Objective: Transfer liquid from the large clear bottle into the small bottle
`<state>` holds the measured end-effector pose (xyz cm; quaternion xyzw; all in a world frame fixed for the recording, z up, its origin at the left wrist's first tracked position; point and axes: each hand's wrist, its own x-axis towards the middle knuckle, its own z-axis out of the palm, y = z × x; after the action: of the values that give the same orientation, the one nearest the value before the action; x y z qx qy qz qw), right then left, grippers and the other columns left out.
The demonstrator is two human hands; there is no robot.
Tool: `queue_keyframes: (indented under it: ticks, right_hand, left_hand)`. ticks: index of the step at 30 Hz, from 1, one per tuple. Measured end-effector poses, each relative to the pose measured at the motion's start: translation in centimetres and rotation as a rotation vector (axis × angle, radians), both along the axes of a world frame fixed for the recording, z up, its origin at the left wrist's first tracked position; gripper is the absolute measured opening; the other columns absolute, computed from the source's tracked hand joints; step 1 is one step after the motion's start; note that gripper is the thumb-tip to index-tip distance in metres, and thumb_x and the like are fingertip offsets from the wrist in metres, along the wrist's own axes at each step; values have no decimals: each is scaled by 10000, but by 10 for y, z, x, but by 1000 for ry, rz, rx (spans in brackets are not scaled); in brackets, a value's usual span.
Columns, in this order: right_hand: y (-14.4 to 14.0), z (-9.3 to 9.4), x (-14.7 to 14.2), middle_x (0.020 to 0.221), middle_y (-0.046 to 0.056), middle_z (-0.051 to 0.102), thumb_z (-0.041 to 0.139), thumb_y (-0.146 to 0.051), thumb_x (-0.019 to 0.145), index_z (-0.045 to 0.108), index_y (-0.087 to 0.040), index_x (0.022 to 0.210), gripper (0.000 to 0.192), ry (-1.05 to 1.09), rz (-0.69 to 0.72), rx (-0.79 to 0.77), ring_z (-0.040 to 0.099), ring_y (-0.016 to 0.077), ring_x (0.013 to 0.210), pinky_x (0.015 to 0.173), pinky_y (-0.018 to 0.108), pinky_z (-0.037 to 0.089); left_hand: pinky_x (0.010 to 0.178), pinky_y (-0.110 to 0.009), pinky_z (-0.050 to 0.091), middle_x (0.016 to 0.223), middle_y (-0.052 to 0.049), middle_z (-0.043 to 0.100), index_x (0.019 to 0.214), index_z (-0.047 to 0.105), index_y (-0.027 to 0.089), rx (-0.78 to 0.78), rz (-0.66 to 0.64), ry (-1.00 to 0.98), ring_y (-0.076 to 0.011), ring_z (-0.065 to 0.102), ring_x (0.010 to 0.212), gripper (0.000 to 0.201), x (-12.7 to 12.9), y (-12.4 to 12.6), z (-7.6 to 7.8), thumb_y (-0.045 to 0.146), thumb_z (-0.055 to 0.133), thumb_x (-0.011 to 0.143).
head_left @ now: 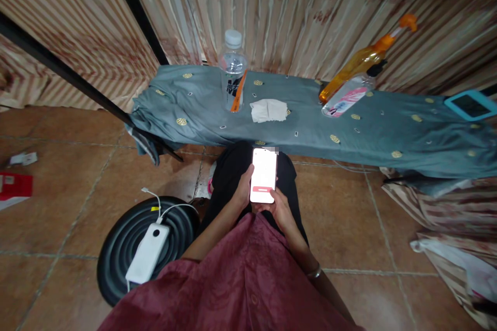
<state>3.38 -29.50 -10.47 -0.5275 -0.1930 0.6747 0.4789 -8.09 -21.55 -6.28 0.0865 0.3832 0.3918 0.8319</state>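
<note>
A phone (264, 175) with a bright white screen sits upright over my lap. My left hand (244, 186) grips its left edge, thumb resting on the side. My right hand (280, 209) supports it from below, thumb near the lower right of the screen. In front of me a low bench under a grey-green cloth (310, 124) carries a clear water bottle (233, 70), a crumpled white tissue (268, 110), an orange bottle (365, 59) lying tilted and a clear bottle with a pink label (345, 99).
A white power bank (148, 252) with a cable lies on a round black stool (132, 243) at my left. A teal-cased tablet (470, 104) rests at the bench's right end. Striped curtains hang behind. Red and white papers (13, 183) lie on the tiled floor; a white bag (458, 264) sits right.
</note>
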Motion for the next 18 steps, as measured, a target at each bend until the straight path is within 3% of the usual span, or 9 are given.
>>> queue_keyframes:
  ticks: [18]
  right_hand:
    - [0,-4,1,1186,76,666,653,-437,994,634,-174,1248,367,-2,8,9,681,190,965,820,377,598]
  left_hand:
    - [880,-406,638,956,-222,810,1241,701,-8,-6,11,-3,-337,799,929,714,0,0,-1,626,530,960]
